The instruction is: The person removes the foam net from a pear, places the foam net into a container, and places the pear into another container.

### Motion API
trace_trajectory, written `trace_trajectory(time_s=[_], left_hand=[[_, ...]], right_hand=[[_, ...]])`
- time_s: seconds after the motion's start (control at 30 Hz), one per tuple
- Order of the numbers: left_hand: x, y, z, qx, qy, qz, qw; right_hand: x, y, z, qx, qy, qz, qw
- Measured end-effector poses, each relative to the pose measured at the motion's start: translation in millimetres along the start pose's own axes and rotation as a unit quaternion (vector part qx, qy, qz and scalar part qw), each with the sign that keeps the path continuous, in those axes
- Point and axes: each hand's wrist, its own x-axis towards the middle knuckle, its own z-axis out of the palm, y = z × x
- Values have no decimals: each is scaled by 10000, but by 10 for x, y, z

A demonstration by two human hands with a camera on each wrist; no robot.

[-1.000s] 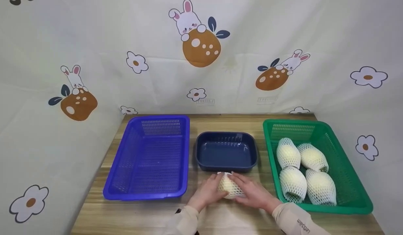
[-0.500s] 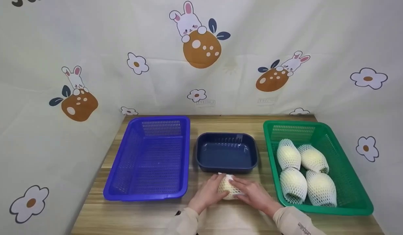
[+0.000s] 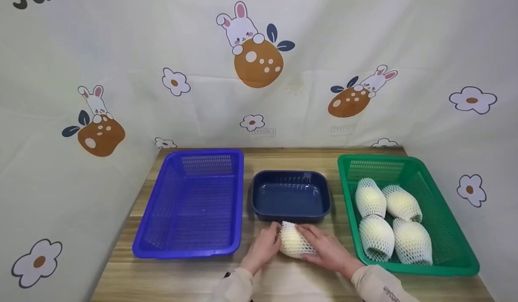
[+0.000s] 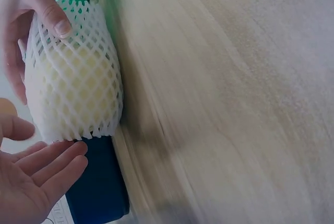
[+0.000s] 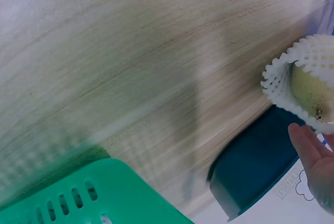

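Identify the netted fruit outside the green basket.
The netted fruit between the left hand and right hand, in front of the dark dish; the other four lie in the green basket.

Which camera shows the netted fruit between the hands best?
The left wrist view: the netted fruit looks big and nearly whole. The head view shows it smaller; the right wrist view shows one end, cut off.

From here both pale-sleeved forearms (image 3: 378, 283) extend over the worktop (image 3: 179, 277), well short of its far edge, the left hand (image 3: 264, 246) with fingers nearly straight and thumb apart, the right hand (image 3: 329, 252) gripping between thumb and fingers.
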Motion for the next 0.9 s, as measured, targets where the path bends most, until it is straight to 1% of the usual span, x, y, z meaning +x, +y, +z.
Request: trace_trajectory(time_s=[0.13, 0.23, 0.3, 0.37, 0.43, 0.6, 0.67, 0.73, 0.8, 0.9], left_hand=[[-3, -41, 4, 144, -99, 135, 9998], [3, -50, -9, 42, -263, 189, 9995], [9, -51, -21, 6, -333, 259, 9991], [11, -56, -31, -40, -386, 325, 9987], [10, -66, -37, -57, -415, 380, 9984], [-14, -112, -31, -342, -479, 315, 9978], [-18, -133, -22, -436, -443, 281, 9977], [-12, -152, -10, -453, -339, 293, 9980], [0, -164, -1, -460, -231, 303, 9982], [18, -173, 7, -571, -227, 283, 9977]], right_hand=[[-11, -3, 16, 178, -220, 143, 9995], [-14, -10, 18, 279, -364, 136, 9989], [-13, -16, 16, 276, -369, 62, 9989], [-6, -20, 16, 260, -260, -75, 9993], [-2, -18, 17, 224, -64, -228, 9995], [5, -3, 11, 136, 566, -660, 9961], [8, 6, 8, 167, 776, -813, 9935], [10, 17, 5, 210, 912, -905, 9915], [4, 27, -2, 238, 869, -876, 9921], [-12, 28, -9, 198, 500, -626, 9966]])
